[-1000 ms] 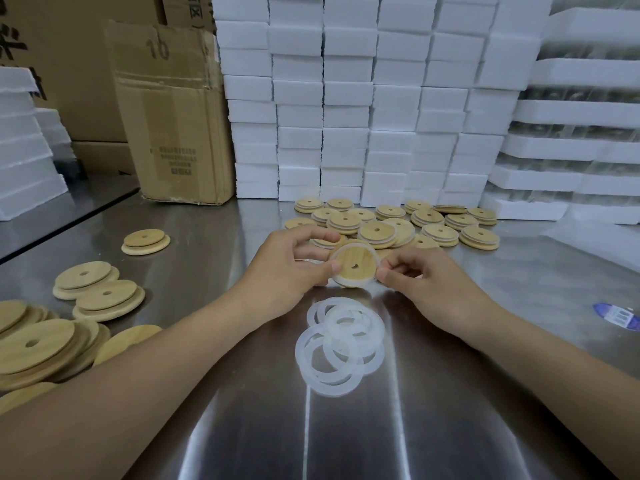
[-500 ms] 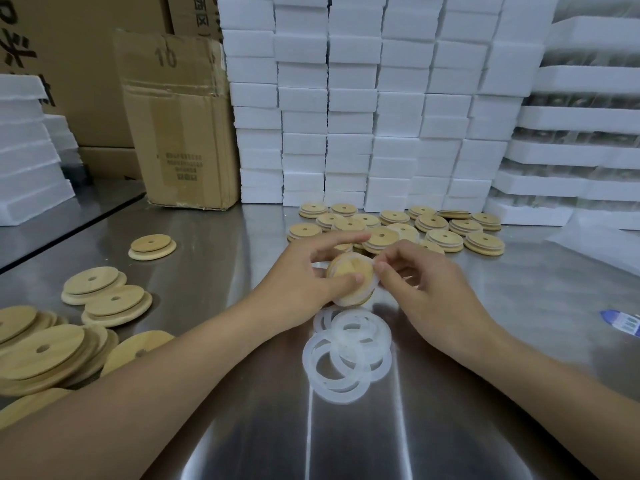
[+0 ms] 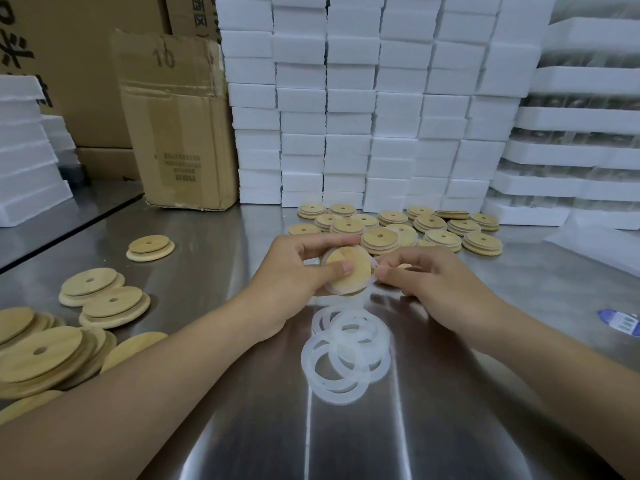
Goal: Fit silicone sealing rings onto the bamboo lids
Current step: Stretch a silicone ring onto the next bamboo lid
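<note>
My left hand (image 3: 294, 271) grips a round bamboo lid (image 3: 351, 277) above the steel table, thumb pressed on its face and fingers curled over its top edge. A translucent silicone ring (image 3: 372, 271) runs round the lid's rim. My right hand (image 3: 433, 282) pinches that ring at the lid's right edge. Just below the hands a loose pile of white silicone rings (image 3: 346, 351) lies on the table. Behind the hands lies a spread of bamboo lids (image 3: 398, 226) with centre holes.
More bamboo lids (image 3: 52, 344) are heaped at the left, with a single pair (image 3: 150, 247) further back. A cardboard box (image 3: 176, 123) and stacks of white foam blocks (image 3: 363, 109) stand behind. A blue-and-white label (image 3: 620, 320) lies at the right.
The lid has tilted in my left hand and my thumb now covers its centre hole. My right fingers have moved round to the lid's right edge, working the ring on.
</note>
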A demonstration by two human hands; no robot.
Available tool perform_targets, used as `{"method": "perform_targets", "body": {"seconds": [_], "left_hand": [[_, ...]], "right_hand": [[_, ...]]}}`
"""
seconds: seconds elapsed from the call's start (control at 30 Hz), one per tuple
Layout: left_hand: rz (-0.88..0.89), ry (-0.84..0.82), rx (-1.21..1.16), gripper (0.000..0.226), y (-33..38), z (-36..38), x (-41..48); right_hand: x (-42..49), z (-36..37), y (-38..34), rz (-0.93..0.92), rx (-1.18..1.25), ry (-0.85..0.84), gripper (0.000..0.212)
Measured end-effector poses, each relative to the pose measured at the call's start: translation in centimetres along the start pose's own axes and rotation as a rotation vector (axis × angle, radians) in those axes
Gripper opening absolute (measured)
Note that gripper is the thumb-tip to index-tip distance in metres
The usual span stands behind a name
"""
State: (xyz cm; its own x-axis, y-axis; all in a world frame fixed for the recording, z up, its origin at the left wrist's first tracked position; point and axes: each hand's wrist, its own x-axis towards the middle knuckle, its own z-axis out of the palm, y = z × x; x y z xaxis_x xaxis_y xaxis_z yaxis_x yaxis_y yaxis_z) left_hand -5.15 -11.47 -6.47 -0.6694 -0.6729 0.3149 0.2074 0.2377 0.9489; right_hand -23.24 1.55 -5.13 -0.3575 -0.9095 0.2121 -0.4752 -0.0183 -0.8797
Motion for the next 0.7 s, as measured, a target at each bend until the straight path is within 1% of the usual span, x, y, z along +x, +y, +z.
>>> {"method": "perform_targets", "body": {"seconds": [0.1,0.17,0.3,0.47,0.6,0.7], "left_hand": [[-0.079,-0.014,-0.079,0.034,-0.1,-0.1,0.0],[-0.097,-0.024,-0.089,0.033,-0.1,-0.1,0.0],[-0.064,0.000,-0.073,0.032,-0.2,-0.1,-0.1],[-0.023,0.005,-0.043,0.035,-0.4,0.1,-0.2],[-0.007,-0.004,-0.024,0.033,-0.3,0.2,-0.2],[0.046,-0.016,0.066,0.031,-0.3,0.2,-0.2]], "right_hand": [[0.0,-0.1,-0.1,0.023,0.015,-0.031,0.017],[-0.3,0.2,-0.1,0.016,0.002,-0.012,0.018],[-0.6,0.9,-0.3,0.002,0.019,0.054,0.019],[-0.7,1.2,-0.4,0.012,0.009,0.064,0.021],[-0.8,1.1,-0.6,0.018,0.034,0.046,0.018],[-0.9,1.1,-0.8,-0.017,0.038,0.060,0.014]]}}
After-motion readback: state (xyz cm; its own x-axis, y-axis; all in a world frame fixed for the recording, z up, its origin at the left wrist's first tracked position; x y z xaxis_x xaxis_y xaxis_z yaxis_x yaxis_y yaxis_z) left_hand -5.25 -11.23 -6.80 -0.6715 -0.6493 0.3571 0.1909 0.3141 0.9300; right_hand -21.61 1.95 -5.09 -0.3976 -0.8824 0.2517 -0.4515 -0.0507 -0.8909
